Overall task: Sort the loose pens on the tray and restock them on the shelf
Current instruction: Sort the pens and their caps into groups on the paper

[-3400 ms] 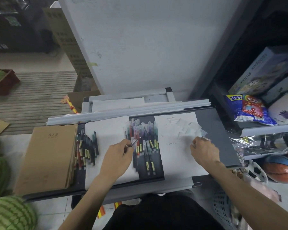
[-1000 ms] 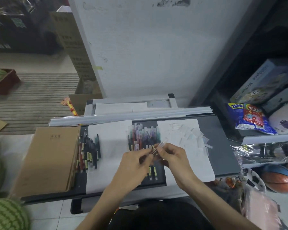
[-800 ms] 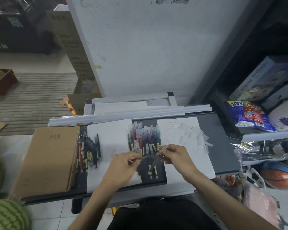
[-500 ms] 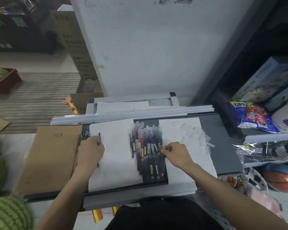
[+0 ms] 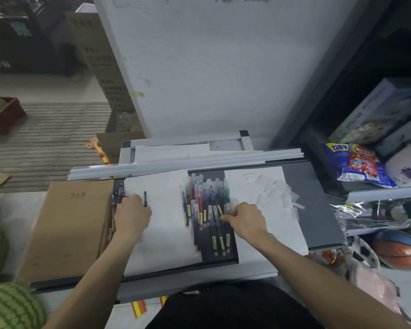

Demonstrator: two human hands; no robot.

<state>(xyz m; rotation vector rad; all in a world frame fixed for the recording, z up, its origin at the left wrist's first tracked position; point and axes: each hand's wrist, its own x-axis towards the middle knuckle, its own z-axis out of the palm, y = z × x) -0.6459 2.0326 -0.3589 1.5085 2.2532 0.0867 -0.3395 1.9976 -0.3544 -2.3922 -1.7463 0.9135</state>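
Note:
A dark grey tray (image 5: 314,210) lies in front of me with white paper sheets on it. Several loose pens (image 5: 205,205) with coloured caps and yellow labels lie bunched at its middle. My right hand (image 5: 247,220) reaches into the right edge of this bunch, thumb and fingertips pinching a pen. My left hand (image 5: 131,216) rests knuckles-up on a second pile of dark pens (image 5: 145,199) at the tray's left. It hides most of that pile, and its fingertips are hidden too. The shelf (image 5: 380,194) stands to the right.
Clear pen wrappers (image 5: 273,188) are scattered on the right paper sheet. A brown cardboard box (image 5: 69,224) lies at the left, and white rails (image 5: 176,165) run along the tray's far edge. Watermelons (image 5: 10,307) sit lower left; a snack bag (image 5: 358,167) and balls (image 5: 399,250) are at the right.
My left hand carried a pen from the middle bunch to the left pile and stays there. My right hand, which pulled a clear wrapper off, has returned to the middle bunch.

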